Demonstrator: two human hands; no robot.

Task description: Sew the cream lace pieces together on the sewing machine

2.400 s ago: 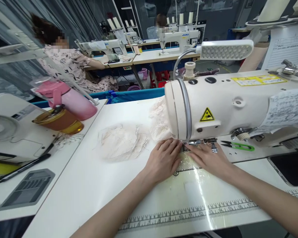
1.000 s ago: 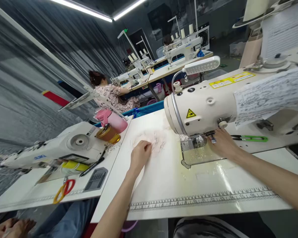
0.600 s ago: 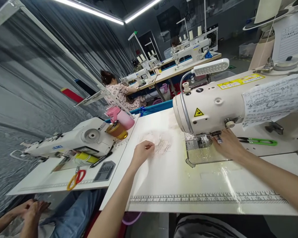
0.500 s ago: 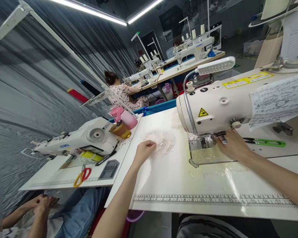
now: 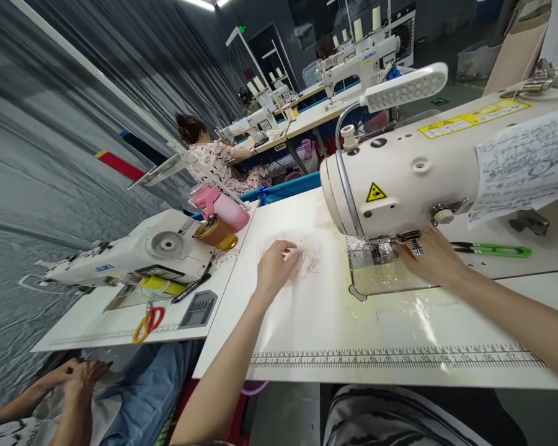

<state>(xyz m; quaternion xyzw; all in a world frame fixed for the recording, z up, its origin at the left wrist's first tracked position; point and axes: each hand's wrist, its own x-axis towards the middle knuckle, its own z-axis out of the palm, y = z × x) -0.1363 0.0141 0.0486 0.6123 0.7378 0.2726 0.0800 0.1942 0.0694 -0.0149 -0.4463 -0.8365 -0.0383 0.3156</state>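
My left hand [image 5: 275, 267] hovers low over a small heap of thread scraps [image 5: 312, 259] on the white sewing table [image 5: 302, 322]. Its fingers are a little apart, and no held thing shows between them. My right hand [image 5: 434, 257] reaches under the head of the sewing machine [image 5: 400, 179], by the presser foot [image 5: 381, 251]. Machine parts partly hide those fingertips, so what they touch cannot be made out. Right of that hand, green-handled thread snips [image 5: 502, 249] lie on the machine bed.
A ruler strip [image 5: 390, 358] runs along the table's front edge. At left stand a second sewing machine [image 5: 134, 254], scissors [image 5: 149, 323], a pink bottle [image 5: 225, 209] and an amber cup [image 5: 216, 233]. A seated person's hands [image 5: 81, 371] rest at lower left; another person [image 5: 218, 161] sits farther back.
My left hand's fingers have gone from pinched together to somewhat spread and reach farther over the scraps. My right hand stays by the presser foot. The head view has tilted down slightly.
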